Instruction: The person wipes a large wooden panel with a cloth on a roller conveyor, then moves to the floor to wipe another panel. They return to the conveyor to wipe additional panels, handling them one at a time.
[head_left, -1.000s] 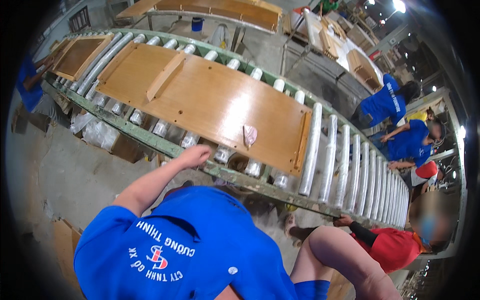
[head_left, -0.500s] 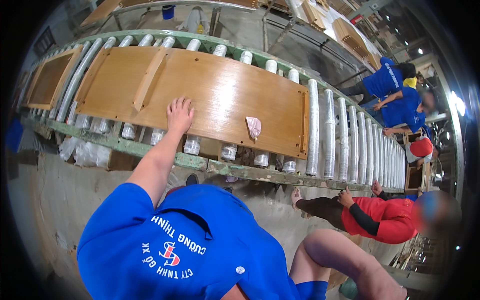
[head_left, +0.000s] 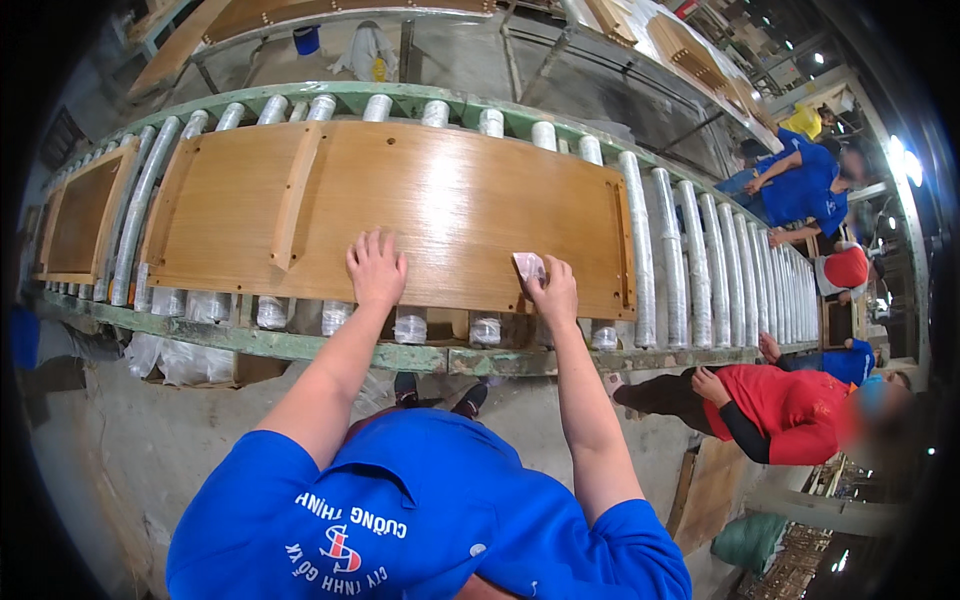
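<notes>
A long varnished wooden panel [head_left: 440, 215] lies flat on the roller conveyor in front of me, with a raised wooden crosspiece [head_left: 297, 195] on its left part and a strip along its right end. My left hand [head_left: 377, 270] rests palm down on the panel near its front edge, fingers stretched out. To its right, my right hand [head_left: 553, 290] has its fingers curled at a small crumpled pale pink cloth [head_left: 528, 265], which lies near the panel's front edge. The fingers partly hide the cloth.
Wrapped rollers [head_left: 668, 255] run to the right between green rails [head_left: 400, 357]. A smaller framed panel [head_left: 90, 215] sits on the conveyor's left. A person in red [head_left: 780, 410] stands on the near side at right; people in blue [head_left: 805, 185] are across the conveyor.
My right hand has come up from the lower right onto the panel and taken hold of the pink cloth. My left hand stays flat on the panel, and the view has shifted slightly.
</notes>
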